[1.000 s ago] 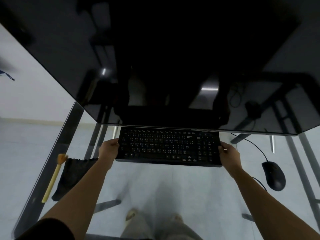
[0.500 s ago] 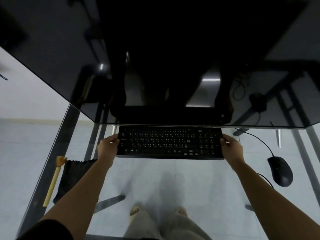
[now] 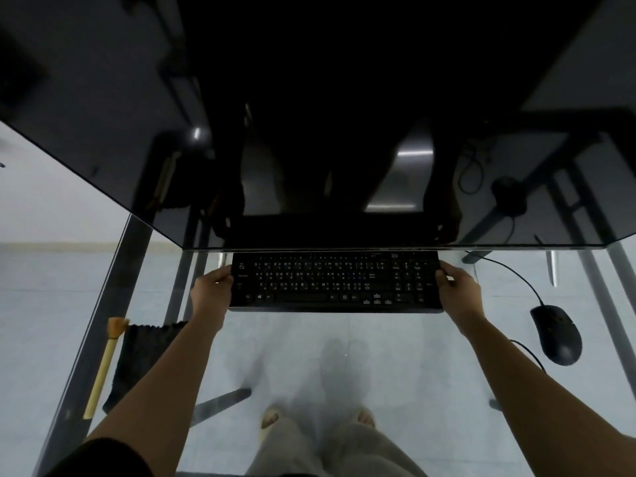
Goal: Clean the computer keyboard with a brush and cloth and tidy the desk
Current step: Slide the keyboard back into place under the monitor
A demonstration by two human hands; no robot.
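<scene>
On glass desk (image 3: 344, 356), under monitor (image 3: 309, 115): your L hand (image 3: 211, 290) & R hand (image 3: 459, 287) grip keyboard (image 3: 335, 282) ends; brush (image 3: 103, 366), cloth (image 3: 137, 359) left.

1. The left hand (image 3: 210, 290) and right hand (image 3: 457, 285) grip the ends of the black keyboard (image 3: 335, 280) on the glass desk (image 3: 344, 339);
2. The brush (image 3: 103, 366) and dark cloth (image 3: 141, 356) lie at 8 o'clock; the mouse (image 3: 557, 333) lies at 3 o'clock.

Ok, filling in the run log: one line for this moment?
left hand: grips keyboard left end | right hand: grips keyboard right end | brush, cloth: desk left, untouched
</scene>
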